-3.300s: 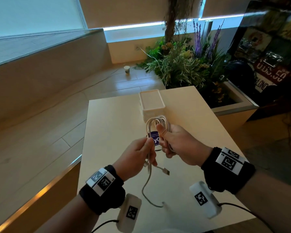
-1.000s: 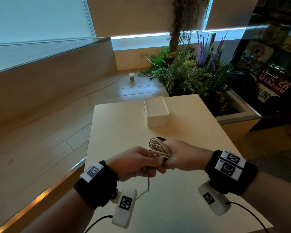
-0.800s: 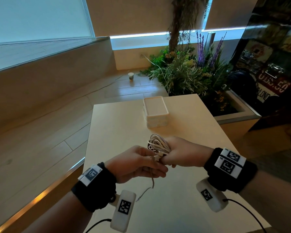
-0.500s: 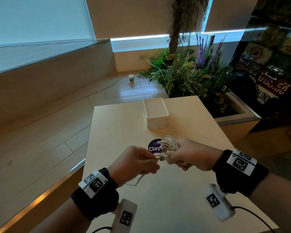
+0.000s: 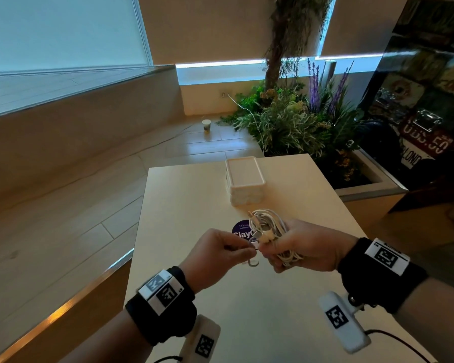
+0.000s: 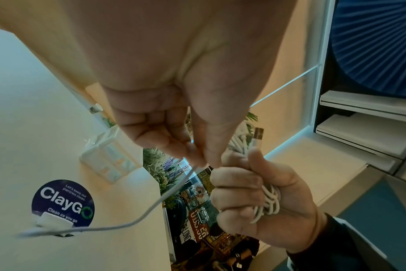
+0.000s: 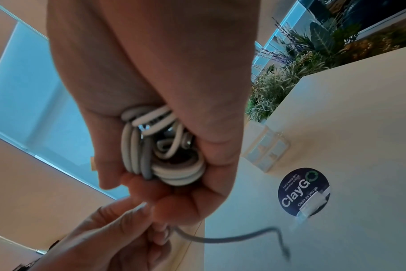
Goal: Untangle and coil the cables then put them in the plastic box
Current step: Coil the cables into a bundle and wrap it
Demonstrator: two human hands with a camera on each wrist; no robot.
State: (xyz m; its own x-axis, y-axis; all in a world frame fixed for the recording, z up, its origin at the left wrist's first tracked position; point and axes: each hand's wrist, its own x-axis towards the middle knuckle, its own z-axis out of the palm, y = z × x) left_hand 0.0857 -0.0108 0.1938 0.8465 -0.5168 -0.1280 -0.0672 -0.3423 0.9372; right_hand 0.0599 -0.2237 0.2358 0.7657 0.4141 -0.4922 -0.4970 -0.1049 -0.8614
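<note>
Pale table point(image 5: 247, 323). Lidded plastic box point(image 5: 244, 180) at its far middle, well apart from both hands. Right hand point(image 5: 309, 244) fisted round the white cable coil point(image 5: 269, 226), held above the table near the round purple sticker point(image 6: 62, 201). Left hand point(image 5: 218, 254), touching the right, pinches the loose cable tail point(image 6: 150, 207) between thumb and fingertips; tail droops toward the tabletop.

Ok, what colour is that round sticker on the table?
Dark blue sticker with white lettering and a green recycling mark; clearest in the left wrist view.
</note>
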